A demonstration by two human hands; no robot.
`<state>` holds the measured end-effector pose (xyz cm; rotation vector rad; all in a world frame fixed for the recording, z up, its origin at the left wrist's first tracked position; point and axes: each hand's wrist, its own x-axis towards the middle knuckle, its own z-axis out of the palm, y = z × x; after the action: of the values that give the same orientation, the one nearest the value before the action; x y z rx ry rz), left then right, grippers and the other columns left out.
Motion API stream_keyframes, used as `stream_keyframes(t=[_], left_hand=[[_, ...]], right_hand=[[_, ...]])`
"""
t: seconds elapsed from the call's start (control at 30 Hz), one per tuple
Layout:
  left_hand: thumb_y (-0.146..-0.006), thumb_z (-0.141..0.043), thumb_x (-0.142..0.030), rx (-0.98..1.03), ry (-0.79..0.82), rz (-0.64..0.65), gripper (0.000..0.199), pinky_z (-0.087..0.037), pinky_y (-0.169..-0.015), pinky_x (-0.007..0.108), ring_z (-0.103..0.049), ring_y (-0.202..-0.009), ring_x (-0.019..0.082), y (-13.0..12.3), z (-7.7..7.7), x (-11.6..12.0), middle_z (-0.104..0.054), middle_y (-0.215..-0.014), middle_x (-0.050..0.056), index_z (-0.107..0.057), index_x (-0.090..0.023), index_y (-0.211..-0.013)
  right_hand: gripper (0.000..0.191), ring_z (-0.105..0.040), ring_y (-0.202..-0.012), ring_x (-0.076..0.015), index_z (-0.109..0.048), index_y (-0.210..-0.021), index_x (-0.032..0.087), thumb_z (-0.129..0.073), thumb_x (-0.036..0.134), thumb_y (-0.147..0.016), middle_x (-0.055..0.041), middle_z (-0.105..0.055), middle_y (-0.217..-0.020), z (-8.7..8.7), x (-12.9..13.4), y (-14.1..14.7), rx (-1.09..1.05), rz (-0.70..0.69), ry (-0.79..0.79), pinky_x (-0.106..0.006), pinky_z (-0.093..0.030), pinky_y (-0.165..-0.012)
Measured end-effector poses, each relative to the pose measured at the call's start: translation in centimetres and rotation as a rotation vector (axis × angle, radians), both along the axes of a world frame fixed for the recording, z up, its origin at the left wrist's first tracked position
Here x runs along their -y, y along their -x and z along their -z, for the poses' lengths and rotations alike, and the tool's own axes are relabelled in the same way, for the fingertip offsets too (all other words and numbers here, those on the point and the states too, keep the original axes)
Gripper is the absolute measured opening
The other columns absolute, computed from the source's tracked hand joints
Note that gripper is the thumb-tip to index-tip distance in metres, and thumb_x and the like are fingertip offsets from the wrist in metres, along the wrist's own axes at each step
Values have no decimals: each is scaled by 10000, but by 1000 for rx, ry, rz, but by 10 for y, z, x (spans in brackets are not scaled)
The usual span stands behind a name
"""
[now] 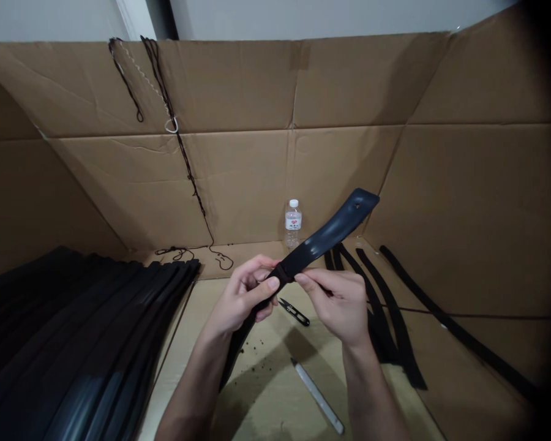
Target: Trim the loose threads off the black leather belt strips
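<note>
A long black curved strip [328,236], with a small hole near its far end, slants up to the right over the table. My left hand [250,291] is closed round its middle, thumb on top. Just above that thumb, a narrow dark brown band of cord [283,273] wraps the strip. Beside the band, at the strip's lower edge, my right hand [340,300] is closed in a pinch; what lies between its fingertips is hidden. Small black thread snips [294,312] lie on the table below the hands. Nearer me is a white pen-like tool [316,395] with a dark pointed tip.
Many black strips [87,331] are stacked at the left. Several more black strips [390,306] lie at the right. A water bottle [293,223] stands at the back by the cardboard wall [239,184]. Dark cords [183,153] hang down that wall. Dark crumbs dot the table [257,398].
</note>
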<state>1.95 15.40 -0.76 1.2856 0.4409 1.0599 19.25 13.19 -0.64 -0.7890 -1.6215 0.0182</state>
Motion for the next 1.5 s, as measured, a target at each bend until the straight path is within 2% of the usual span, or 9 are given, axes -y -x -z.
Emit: stream_keyframes(t=[0.27, 0.4, 0.53, 0.7, 0.9, 1.27, 1.37, 1.43, 1.5], left_hand=[[-845, -706, -319, -12, -17, -49, 242, -308, -319, 118, -409, -341, 30, 1, 0, 0, -607, -590, -35, -596, -187, -1016], [-823, -730, -331, -22, -18, -118, 290, -294, -322, 120, -410, -338, 27, 8, -2, 3, -590, -590, -41, -599, -175, -1029], [-816, -735, -335, -37, -23, -154, 296, -301, -331, 124, -396, -357, 24, 9, -5, 7, -548, -576, -54, -601, -169, -1022], [-817, -730, -367, -82, -26, -207, 326, -301, -335, 127, -376, -367, 21, 6, -8, 11, -520, -566, -61, -592, -156, -1025], [-807, -735, -392, -104, -13, -234, 322, -288, -328, 125, -364, -359, 15, 0, -8, 15, -527, -578, -61, -569, -159, -954], [-794, -742, -393, -62, -8, -226, 316, -315, -350, 133, -442, -472, 52, -5, -5, 14, -546, -677, -23, -586, -166, -948], [-790, -746, -390, -62, -6, -230, 315, -303, -345, 139, -417, -444, 45, -4, -6, 13, -548, -656, -27, -591, -164, -946], [-784, -753, -386, -72, -5, -248, 319, -293, -343, 144, -376, -409, 35, -2, -6, 13, -530, -613, -42, -601, -160, -950], [-777, -763, -377, -98, -18, -289, 319, -294, -352, 150, -361, -399, 33, 0, -5, 13, -496, -574, -56, -629, -155, -962]], right_hand=[[237, -376, -392, -44, -666, -652, 157, -638, 181, -886, 69, -442, -459, 0, 0, 5, -21, 34, -9, -180, -307, -400], [118, -378, -374, -44, -716, -781, 151, -655, 193, -872, 77, -478, -458, 3, -2, 9, 32, -12, 7, -188, -309, -383], [107, -384, -361, -62, -720, -924, 152, -694, 196, -830, 91, -463, -448, 8, -5, 9, 110, 66, -141, -218, -325, -380], [122, -544, -432, -85, -683, -951, 147, -688, 135, -829, 44, -624, -541, 13, -9, 8, 202, 204, -366, -228, -441, -467], [152, -525, -407, -91, -690, -944, 116, -708, 165, -802, 21, -621, -512, 18, -15, 5, 254, 311, -480, -259, -401, -450], [149, -545, -418, -104, -694, -953, 158, -696, 170, -805, 16, -644, -533, 22, -18, -2, 272, 303, -449, -261, -405, -468], [56, -530, -434, -93, -667, -835, 170, -688, 128, -804, 34, -606, -519, 18, -16, 0, 247, 218, -385, -251, -395, -476], [239, -452, -413, -71, -543, -622, 195, -662, 97, -804, 65, -493, -463, 14, -11, 3, 201, 113, -293, -247, -342, -453], [438, -319, -396, -52, -330, -514, 204, -636, 91, -807, 85, -323, -437, 10, -7, 7, 120, 11, -192, -250, -261, -429]])
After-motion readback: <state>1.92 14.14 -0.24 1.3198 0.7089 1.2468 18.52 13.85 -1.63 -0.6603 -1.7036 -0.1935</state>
